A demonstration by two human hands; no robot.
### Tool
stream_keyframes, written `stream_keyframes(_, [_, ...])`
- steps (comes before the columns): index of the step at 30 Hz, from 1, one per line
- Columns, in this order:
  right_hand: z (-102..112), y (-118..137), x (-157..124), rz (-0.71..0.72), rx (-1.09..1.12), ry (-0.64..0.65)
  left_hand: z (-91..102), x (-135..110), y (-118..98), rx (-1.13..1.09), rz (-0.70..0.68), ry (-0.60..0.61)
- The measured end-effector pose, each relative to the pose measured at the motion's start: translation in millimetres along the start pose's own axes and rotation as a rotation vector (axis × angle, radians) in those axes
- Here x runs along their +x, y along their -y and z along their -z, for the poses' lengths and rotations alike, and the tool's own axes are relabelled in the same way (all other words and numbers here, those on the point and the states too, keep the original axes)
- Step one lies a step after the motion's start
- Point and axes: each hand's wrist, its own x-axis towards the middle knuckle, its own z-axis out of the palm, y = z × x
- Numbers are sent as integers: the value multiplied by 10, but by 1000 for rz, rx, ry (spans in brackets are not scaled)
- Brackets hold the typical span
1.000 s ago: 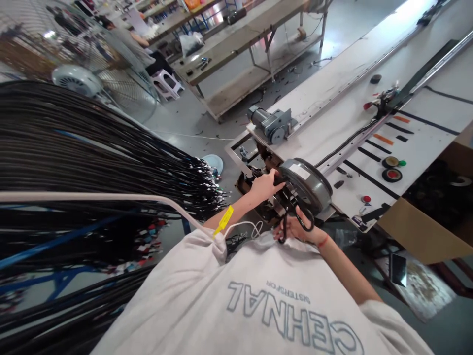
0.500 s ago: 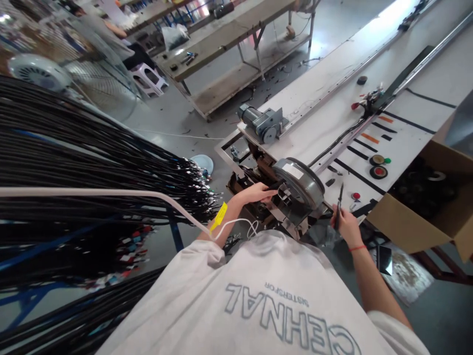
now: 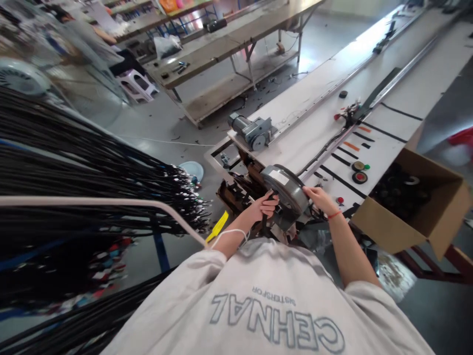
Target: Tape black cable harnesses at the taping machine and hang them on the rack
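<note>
A round grey taping-machine head (image 3: 286, 185) with a white label sits at the near end of the long bench. My left hand (image 3: 266, 206) is at its left face, fingers curled around a black cable-like piece (image 3: 264, 224) that hangs below the fingers. My right hand (image 3: 318, 198) is closed at the right rim of the head, thumb and fingers together; what lies between them is hidden. Dark bits show under that palm, too unclear to name. A black cable (image 3: 321, 155) runs from the head along the bench rail.
A grey motor (image 3: 253, 130) stands on the bench's left edge. Tape rolls (image 3: 359, 177) and tape strips lie on the bench top. At right is an open cardboard box (image 3: 399, 222). Bundles of black cables (image 3: 111, 172) hang at left. A person sits beyond, near a fan (image 3: 24, 76).
My right hand has moved left and up from beside the head to its right rim; the dark scissors it held no longer show clearly. My left hand has dropped slightly, fingers more curled.
</note>
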Motion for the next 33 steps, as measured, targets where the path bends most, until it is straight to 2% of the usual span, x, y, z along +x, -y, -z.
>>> stream_keyframes(3, [213,91,217,2,-196,-35,-71,108,23,250,-34,33])
stream_keyframes(5, [562,66,332,-114,-395,-198,-103,124,76,539,-124,0])
stream_keyframes(8, [1239,-75,368,-355,-612,-485,-104,85,166,1006,-298,-157])
stream_keyframes(10, [1604,-200,326,-427,-653,-559,-77,51,218,1246,-395,-277])
stream_keyframes(12, [1811,-324,290,-464,-664,-579,-28,32,262,1375,-490,-352])
stream_keyframes(15, [1886,-477,309,-523,-683,-597,79,27,320,1381,-551,-403])
stream_keyframes(19, [1867,-602,409,-615,-759,-594,198,12,378,1272,-442,-392])
stream_keyframes(22, [1849,-662,432,-612,-805,-585,183,-36,391,1247,-479,-400])
stream_keyframes(24, [1817,-696,418,-597,-823,-585,141,-99,378,1224,-456,-416])
stream_keyframes(28, [1733,-753,387,-588,-850,-584,155,-333,313,1177,-267,-399])
stream_keyframes(33, [1704,-798,388,-590,-864,-594,480,-696,232,1268,161,-265])
